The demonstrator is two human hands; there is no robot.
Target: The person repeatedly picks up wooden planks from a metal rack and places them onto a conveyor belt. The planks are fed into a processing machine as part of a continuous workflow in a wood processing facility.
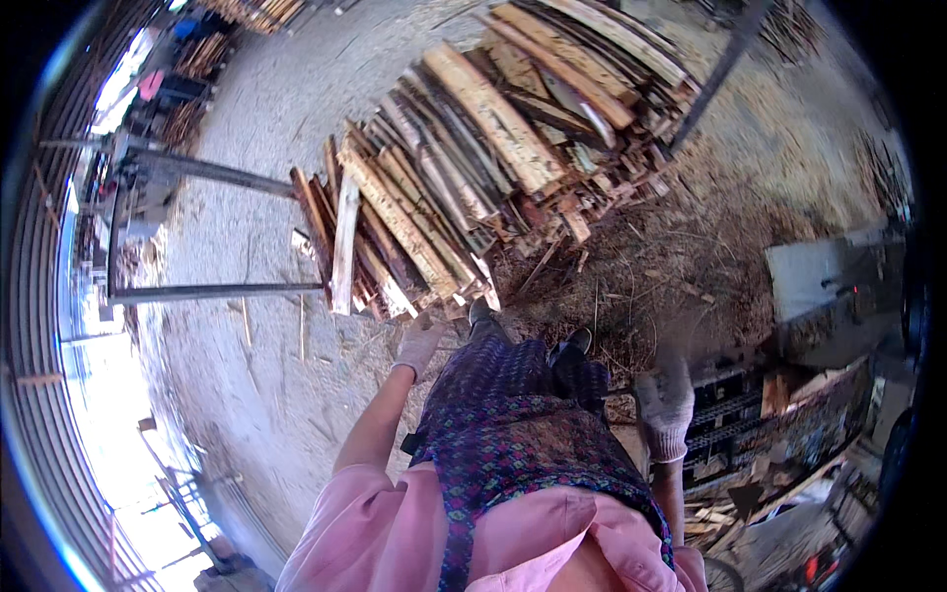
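My left hand, in a pale knitted glove, is at the near left end of a big stack of wooden slats. Its fingers look loosely stretched toward the slat ends, with nothing visible in them; whether they touch the wood I cannot tell. My right hand, gloved in greyish knit, hangs at my right side next to a dark slotted machine. Motion smears its fingers, so their state is hidden. The slats are rough, brown and pale, and some still show bark.
Metal bars stick out left of the stack, and an upright post stands at its far right. Bark and wood scraps litter the ground near my feet. A pale panel stands at the right. More wood piles lie far left.
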